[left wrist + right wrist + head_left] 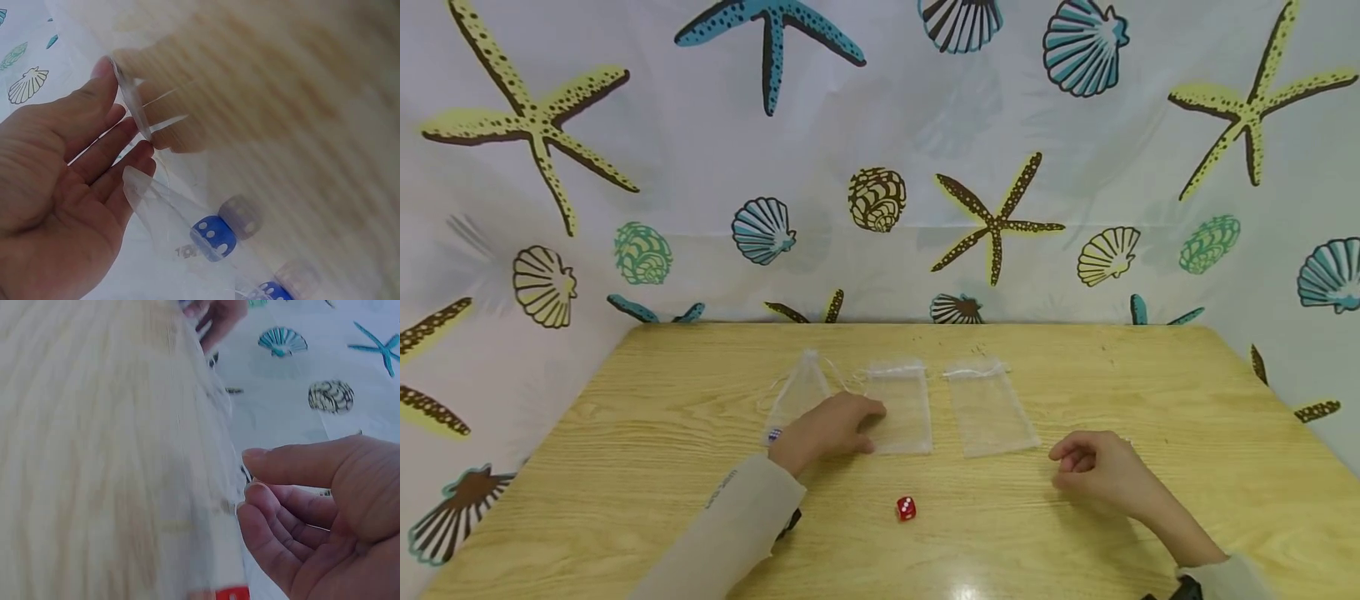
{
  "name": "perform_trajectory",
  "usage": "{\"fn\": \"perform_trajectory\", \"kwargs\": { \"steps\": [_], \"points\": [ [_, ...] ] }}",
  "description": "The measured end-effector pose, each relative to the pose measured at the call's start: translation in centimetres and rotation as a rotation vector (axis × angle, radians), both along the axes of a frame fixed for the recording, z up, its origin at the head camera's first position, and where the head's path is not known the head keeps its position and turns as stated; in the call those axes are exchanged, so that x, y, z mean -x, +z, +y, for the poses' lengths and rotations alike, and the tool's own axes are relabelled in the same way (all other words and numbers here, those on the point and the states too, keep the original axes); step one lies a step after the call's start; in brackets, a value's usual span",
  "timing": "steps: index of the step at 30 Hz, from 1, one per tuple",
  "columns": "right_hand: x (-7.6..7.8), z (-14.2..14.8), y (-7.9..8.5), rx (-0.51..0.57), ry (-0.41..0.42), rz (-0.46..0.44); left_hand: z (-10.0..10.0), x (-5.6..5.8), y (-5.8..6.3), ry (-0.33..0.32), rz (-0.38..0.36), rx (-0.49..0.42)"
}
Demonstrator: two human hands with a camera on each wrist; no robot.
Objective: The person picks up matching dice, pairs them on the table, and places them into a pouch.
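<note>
Apparently bagged: blue dice (213,238), left pouch (806,387); pending: loose red die (906,508). Left hand (827,427): fingers apart at middle pouch (904,417); right hand (1105,471): loosely curled.

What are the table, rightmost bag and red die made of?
Table: wood or wood-look laminate, somewhat glossy; grain and glare show. Bag: probably sheer, organza-like fabric; grain shows through. Red die: likely smooth plastic; solid colour, rounded corners.

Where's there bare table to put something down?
Bare wood lies left of the left bag and left sleeve, right of the right hand, and between that hand and the red die. It's crowded around the left hand, by the left bag and middle bag.
</note>
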State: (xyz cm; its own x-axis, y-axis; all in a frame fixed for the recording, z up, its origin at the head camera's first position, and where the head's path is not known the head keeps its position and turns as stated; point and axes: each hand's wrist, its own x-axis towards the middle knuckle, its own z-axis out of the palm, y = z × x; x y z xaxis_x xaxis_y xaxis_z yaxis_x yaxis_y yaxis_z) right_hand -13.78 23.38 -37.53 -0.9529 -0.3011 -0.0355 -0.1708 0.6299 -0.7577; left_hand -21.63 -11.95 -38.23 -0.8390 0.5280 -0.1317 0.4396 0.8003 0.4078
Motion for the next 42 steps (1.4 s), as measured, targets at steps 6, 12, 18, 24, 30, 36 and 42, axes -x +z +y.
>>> {"fn": "perform_trajectory", "kwargs": {
  "steps": [6, 12, 18, 24, 30, 36, 42],
  "points": [
    [-0.5, 3.1, 0.2, -0.059, -0.109, 0.014, 0.0, 0.0, 0.2, -0.003, -0.013, 0.002],
    [-0.9, 5.3, 0.1, -0.11, -0.178, 0.026, 0.1, 0.0, 0.1, 0.001, -0.024, -0.005],
    [-0.5, 5.8, -0.3, -0.121, -0.197, 0.017, -0.1, -0.1, 0.1, 0.016, -0.033, -0.014],
    [0.1, 5.5, -1.1, -0.119, -0.182, -0.028, -0.1, -0.1, 0.2, 0.012, -0.038, -0.01],
    [0.3, 5.2, -1.5, -0.126, -0.168, -0.016, 0.1, -0.2, 0.3, 0.013, -0.043, 0.01],
    [0.2, 4.9, -1.2, -0.14, -0.184, -0.007, 0.1, -0.2, 0.4, 0.005, -0.03, 0.02],
    [0.1, 4.6, -1.2, -0.158, -0.192, 0.016, 0.0, -0.1, 0.1, 0.006, -0.028, 0.01]
  ]
}}
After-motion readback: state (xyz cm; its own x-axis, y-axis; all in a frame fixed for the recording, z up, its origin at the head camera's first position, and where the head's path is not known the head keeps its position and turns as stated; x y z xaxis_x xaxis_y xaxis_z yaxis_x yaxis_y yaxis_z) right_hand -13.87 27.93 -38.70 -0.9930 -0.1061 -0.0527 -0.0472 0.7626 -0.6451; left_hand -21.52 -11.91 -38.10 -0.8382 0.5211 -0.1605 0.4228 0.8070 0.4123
